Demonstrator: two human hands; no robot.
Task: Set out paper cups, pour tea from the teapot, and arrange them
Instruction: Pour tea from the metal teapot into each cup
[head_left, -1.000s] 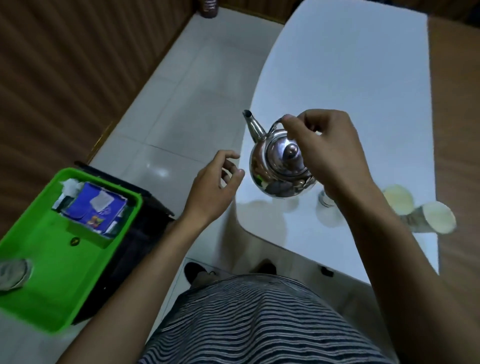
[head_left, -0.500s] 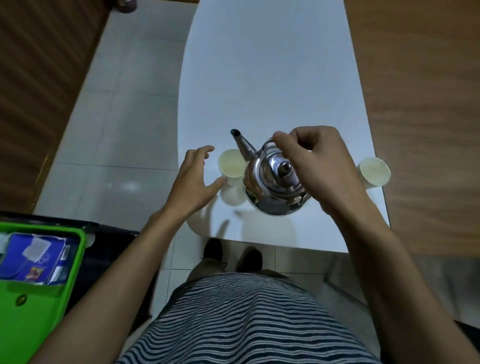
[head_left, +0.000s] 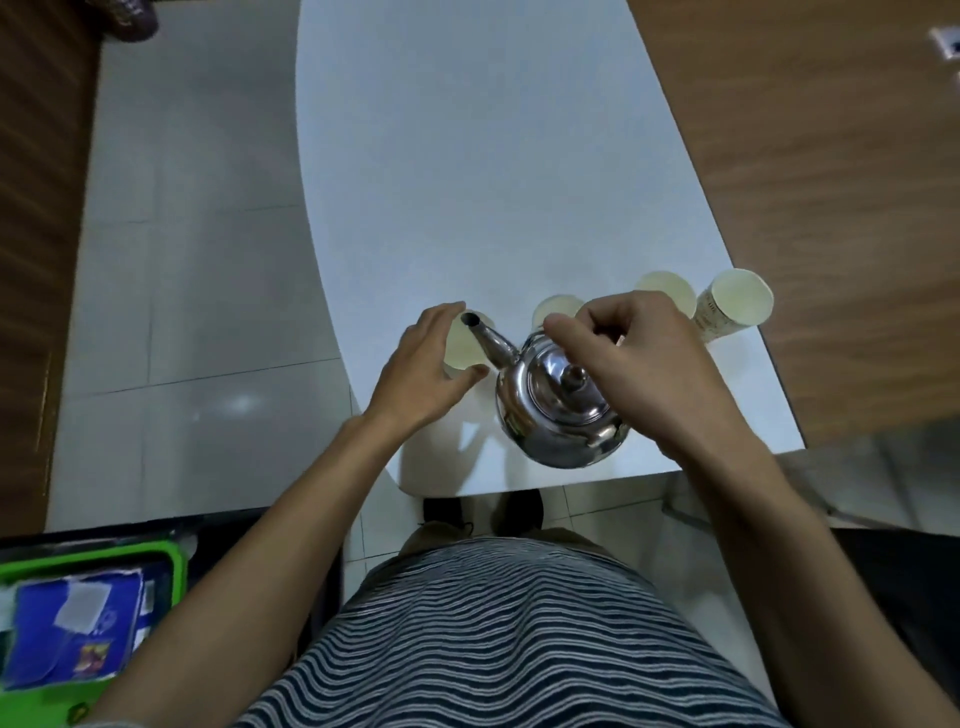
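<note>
My right hand (head_left: 644, 364) grips the handle of a shiny steel teapot (head_left: 558, 410), held above the near edge of the white table (head_left: 493, 182). Its spout points up-left and sits over the leftmost paper cup (head_left: 464, 347). My left hand (head_left: 423, 374) curls around that cup's left side. Three more paper cups stand in a row to the right: one (head_left: 557, 310) behind the teapot, one (head_left: 666, 291) partly hidden by my right hand, and the far-right cup (head_left: 733, 310) near the table's edge.
A green tray (head_left: 171, 566) with a blue packet (head_left: 72, 639) lies at the lower left, beside me. Grey tiled floor lies left of the table, brown wood surface on the right. My shoes show under the table's near edge.
My left hand has closed in around the leftmost cup. The teapot's spout has moved over that cup. The view has shifted, bringing more cups into sight on the right.
</note>
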